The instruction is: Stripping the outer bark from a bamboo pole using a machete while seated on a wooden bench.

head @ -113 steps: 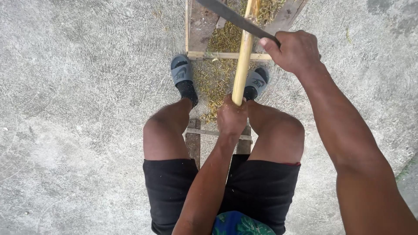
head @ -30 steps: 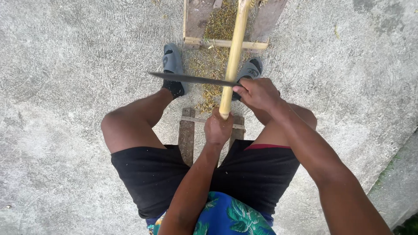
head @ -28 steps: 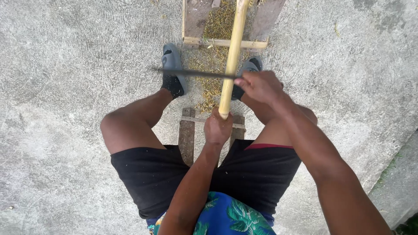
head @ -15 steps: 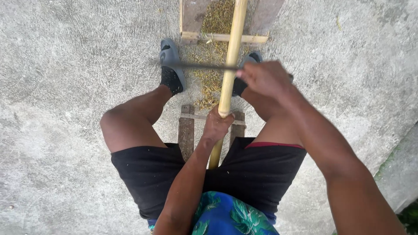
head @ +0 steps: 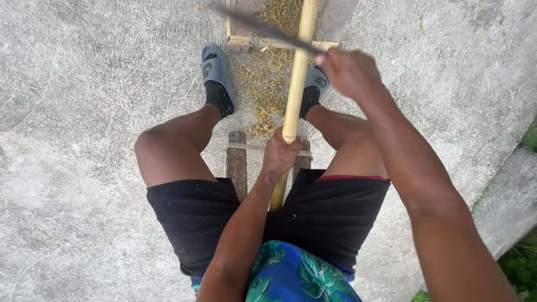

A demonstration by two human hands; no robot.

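Note:
My left hand grips a long yellow bamboo pole that runs from between my knees up past the top edge of the view. My right hand is closed on the handle of a long dark blade, which slants up to the left across the pole near the top. The blade is blurred. I sit on a wooden frame with a leg on each side of the pole.
Yellowish shavings lie on the concrete between my feet, which wear grey sandals and dark socks. A wooden crossbar lies across the top. A concrete step and green plants are at the lower right.
The blade has travelled up the pole, away from me, from near my left hand to the crossbar. My right arm has stretched out. My left hand still holds the pole.

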